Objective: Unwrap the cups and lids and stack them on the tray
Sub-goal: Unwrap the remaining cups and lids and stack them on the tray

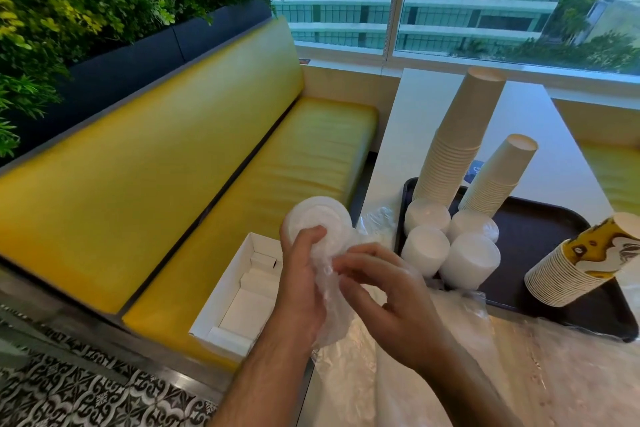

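My left hand (299, 282) grips a stack of white lids (317, 220) still partly inside its clear plastic wrap (332, 298), held left of the table's edge. My right hand (377, 291) pinches the wrap just beside the left hand. On the dark tray (540, 229) stand several stacks of white lids (450, 246), two tall stacks of white paper cups (460, 135) upside down, and a shorter stack of yellow printed cups (581, 267) leaning at the right.
Loose clear plastic wrap (467, 374) lies over the near part of the white table (419, 114). An open white cardboard box (242, 291) sits on the yellow bench (173, 166) to the left. Planters and a window lie beyond.
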A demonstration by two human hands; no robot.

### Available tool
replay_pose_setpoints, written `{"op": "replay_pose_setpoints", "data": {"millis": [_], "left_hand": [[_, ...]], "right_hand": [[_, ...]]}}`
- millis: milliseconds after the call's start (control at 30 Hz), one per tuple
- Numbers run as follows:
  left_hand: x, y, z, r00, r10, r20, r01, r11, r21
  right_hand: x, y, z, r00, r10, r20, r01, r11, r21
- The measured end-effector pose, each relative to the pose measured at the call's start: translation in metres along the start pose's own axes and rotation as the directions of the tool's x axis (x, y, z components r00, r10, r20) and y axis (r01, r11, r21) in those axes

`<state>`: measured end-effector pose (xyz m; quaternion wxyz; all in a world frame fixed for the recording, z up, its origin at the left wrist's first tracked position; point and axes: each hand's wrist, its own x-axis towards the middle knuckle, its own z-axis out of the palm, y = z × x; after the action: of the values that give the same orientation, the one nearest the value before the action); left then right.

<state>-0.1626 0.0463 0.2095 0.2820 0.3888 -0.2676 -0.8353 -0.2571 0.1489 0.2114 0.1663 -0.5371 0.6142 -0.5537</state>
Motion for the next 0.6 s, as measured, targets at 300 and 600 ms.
{"op": "replay_pose_setpoints", "data": {"millis": [300, 600], "left_hand": [[0.003, -0.012, -0.003, 0.994, 0.053, 0.091, -0.060, 0.995, 0.074], [-0.005, -0.010, 0.000, 0.956, -0.017, 0.294, -0.025, 0.990, 0.138]], "right_hand": [[0.042, -0.017, -0.026, 0.991, 0.068, -0.114, -0.086, 0.984, -0.159], [0.059, -0.016, -0.053, 0.967, 0.253, -0.041, -0.253, 0.914, -0.316]]}}
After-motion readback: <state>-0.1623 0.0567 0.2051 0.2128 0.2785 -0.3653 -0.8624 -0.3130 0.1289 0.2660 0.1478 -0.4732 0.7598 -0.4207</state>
